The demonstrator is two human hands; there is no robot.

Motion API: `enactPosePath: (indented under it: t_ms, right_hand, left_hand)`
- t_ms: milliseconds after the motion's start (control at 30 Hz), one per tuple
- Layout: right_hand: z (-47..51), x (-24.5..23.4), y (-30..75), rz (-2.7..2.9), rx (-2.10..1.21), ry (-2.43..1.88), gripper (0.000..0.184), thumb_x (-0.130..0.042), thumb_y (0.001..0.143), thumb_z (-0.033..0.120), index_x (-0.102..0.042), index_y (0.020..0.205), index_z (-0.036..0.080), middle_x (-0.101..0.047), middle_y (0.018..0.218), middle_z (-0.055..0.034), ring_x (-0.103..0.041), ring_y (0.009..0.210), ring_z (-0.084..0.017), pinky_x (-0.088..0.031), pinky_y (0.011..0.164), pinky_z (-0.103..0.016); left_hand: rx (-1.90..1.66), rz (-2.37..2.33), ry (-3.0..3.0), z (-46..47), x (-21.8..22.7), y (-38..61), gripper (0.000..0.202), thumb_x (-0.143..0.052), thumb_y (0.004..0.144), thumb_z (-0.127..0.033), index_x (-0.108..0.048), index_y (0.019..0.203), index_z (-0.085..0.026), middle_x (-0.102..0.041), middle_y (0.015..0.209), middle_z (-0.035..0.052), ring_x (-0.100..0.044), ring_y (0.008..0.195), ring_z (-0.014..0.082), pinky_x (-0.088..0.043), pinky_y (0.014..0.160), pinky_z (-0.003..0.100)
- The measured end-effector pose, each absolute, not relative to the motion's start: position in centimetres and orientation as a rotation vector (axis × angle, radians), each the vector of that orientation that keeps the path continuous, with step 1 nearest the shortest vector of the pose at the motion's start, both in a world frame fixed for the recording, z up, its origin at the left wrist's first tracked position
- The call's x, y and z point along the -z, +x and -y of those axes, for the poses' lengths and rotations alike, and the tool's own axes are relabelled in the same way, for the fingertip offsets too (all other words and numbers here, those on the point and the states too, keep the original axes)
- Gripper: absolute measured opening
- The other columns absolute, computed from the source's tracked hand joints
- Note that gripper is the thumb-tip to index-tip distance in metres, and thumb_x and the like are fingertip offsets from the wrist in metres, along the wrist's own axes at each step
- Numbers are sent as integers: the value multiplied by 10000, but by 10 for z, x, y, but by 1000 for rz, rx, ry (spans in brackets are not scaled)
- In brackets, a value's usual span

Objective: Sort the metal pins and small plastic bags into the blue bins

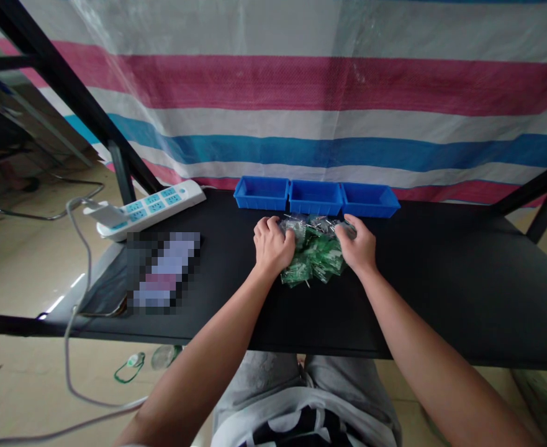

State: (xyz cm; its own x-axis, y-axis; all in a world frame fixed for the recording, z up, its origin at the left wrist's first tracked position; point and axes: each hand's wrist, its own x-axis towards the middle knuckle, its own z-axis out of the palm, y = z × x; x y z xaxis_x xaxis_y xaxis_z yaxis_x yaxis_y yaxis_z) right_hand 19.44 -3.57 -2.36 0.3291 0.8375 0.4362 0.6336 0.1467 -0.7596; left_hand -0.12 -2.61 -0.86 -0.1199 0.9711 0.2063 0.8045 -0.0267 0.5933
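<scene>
A heap of small green and clear plastic packets (320,256) lies on the black table, with thin metallic pieces showing among them. My left hand (272,246) is closed on clear packets at the heap's left side, its fingers curled over the far edge. Across from it, my right hand (359,246) grips clear packets at the right side between thumb and fingers. What the packets contain is too small to make out. Just behind the heap stand three blue bins in a row: a left bin (261,203), a middle bin (315,208) and a right bin (374,212).
A white power strip (154,211) with a plugged-in adapter sits at the back left, its grey cable hanging over the edge. Nearer lies a pixelated phone-like object (168,270). A striped plastic sheet (273,81) hangs behind the table (464,279). Black frame bars flank both sides.
</scene>
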Motion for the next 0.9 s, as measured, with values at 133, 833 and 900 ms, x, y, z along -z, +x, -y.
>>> enactPosePath:
  t_ms: [133,833,900]
  right_hand:
    - [45,19,186,1693,-240,-1582,561,-526,810,536,-584,1251,193,-562,1353,-139,-471,1291,-332,-304,1069,-589]
    - [48,23,175,1985,-67,-1695,492,-520,828,455,-631,1199,151,-521,1391,-149,-439,1307,-311,-273,1096,-507]
    - [48,24,175,1986,-67,-1697,492,-514,832,435,-619,1216,145,-526,1386,-149,-444,1303,-311,-277,1091,-512]
  left_hand:
    - [-1034,-1928,1985,25,14,-4,437,-520,842,-347,-480,1199,-98,-502,1204,177,-475,1167,310,-404,1003,454]
    - [-529,-1858,2169,32,7,-1,586,-374,923,-529,-377,1448,-270,-326,1530,134,-261,1421,360,-290,1099,535]
    - [-521,-1862,2169,33,7,0,562,-365,924,-533,-416,1426,-285,-304,1542,125,-231,1431,363,-273,1105,542]
